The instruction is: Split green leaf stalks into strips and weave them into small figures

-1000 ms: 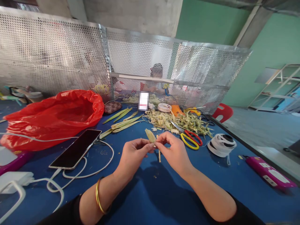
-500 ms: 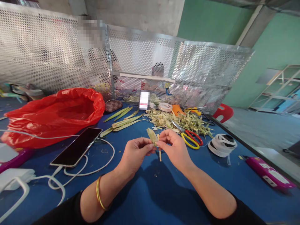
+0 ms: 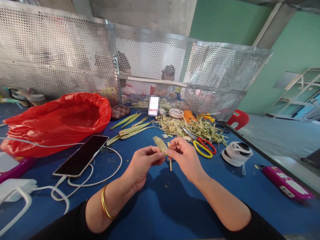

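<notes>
Above the middle of the blue table, my left hand (image 3: 143,164) pinches a pale green leaf strip (image 3: 160,143) between thumb and fingers. My right hand (image 3: 187,160) grips the same leaf strip at its lower right end, fingertips nearly touching those of the left. The strip's broad end points up and away from me. A narrow pale piece (image 3: 170,166) hangs below the fingers; whether it is joined to the strip is hidden. Scissors (image 3: 204,149) with one red and one yellow handle lie just beyond my right hand. Long folded leaves (image 3: 136,130) lie past my left hand.
Leaf scraps (image 3: 175,126) are heaped at the back near a tape roll (image 3: 176,113). At left lie a red plastic bag (image 3: 55,123) and a phone (image 3: 82,156) with a white cable. A white ribbon spool (image 3: 236,155) and purple packet (image 3: 287,183) lie right. A perforated screen (image 3: 155,43) stands behind.
The leaf strip's broad end has tipped slightly to the left, while both hands keep their pinch almost in place. Behind the screen, a person has shifted to the right.
</notes>
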The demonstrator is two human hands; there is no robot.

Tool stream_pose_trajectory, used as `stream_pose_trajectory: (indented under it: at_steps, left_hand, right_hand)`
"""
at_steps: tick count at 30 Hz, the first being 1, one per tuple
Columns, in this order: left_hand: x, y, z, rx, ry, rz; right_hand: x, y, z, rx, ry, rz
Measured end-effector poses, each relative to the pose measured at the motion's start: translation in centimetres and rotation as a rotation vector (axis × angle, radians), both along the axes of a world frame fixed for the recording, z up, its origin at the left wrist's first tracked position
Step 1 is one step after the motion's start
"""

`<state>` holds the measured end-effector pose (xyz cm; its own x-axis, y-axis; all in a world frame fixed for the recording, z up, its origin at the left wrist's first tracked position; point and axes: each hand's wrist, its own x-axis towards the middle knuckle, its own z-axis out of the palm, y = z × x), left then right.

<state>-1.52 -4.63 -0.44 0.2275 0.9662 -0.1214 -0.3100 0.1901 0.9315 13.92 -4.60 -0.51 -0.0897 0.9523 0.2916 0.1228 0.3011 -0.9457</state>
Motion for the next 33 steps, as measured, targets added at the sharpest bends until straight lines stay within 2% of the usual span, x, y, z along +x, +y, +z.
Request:
stream_pose_trajectory:
  at_steps: [3, 9, 12, 15, 19, 25, 28, 33]
  left_hand:
    - [-0.03, 0.0, 0.16, -0.04, -0.039, 0.001]
    - [-0.31, -0.08, 0.69, -0.104, -0.041, 0.04]
    - [-0.39, -0.11, 0.64, -0.121, -0.042, 0.035]
    - [-0.32, -0.1, 0.44, -0.095, -0.029, 0.031]
    - [-0.03, -0.07, 0.38, 0.062, 0.104, 0.079]
    - [0.24, -0.2, 0.67, 0.259, 0.311, 0.15]
    - [0.26, -0.31, 0.79, 0.255, 0.328, 0.13]
    - [0.5, -0.29, 0.71, 0.206, 0.275, 0.107]
  right_hand:
    - [-0.06, 0.0, 0.09, 0.051, -0.026, 0.003]
    - [0.14, -0.04, 0.31, 0.362, -0.287, -0.007]
    - [0.27, -0.01, 0.2, 0.44, -0.359, -0.039]
    - [0.28, -0.04, 0.16, 0.436, -0.375, -0.064]
    - [0.16, -0.14, 0.33, 0.393, -0.361, -0.064]
    - [0.12, -0.07, 0.3, 0.21, -0.279, -0.086]
    - [0.12, -0.03, 0.29, 0.157, -0.243, -0.108]
    - [0.07, -0.11, 0.47, 0.172, -0.225, -0.118]
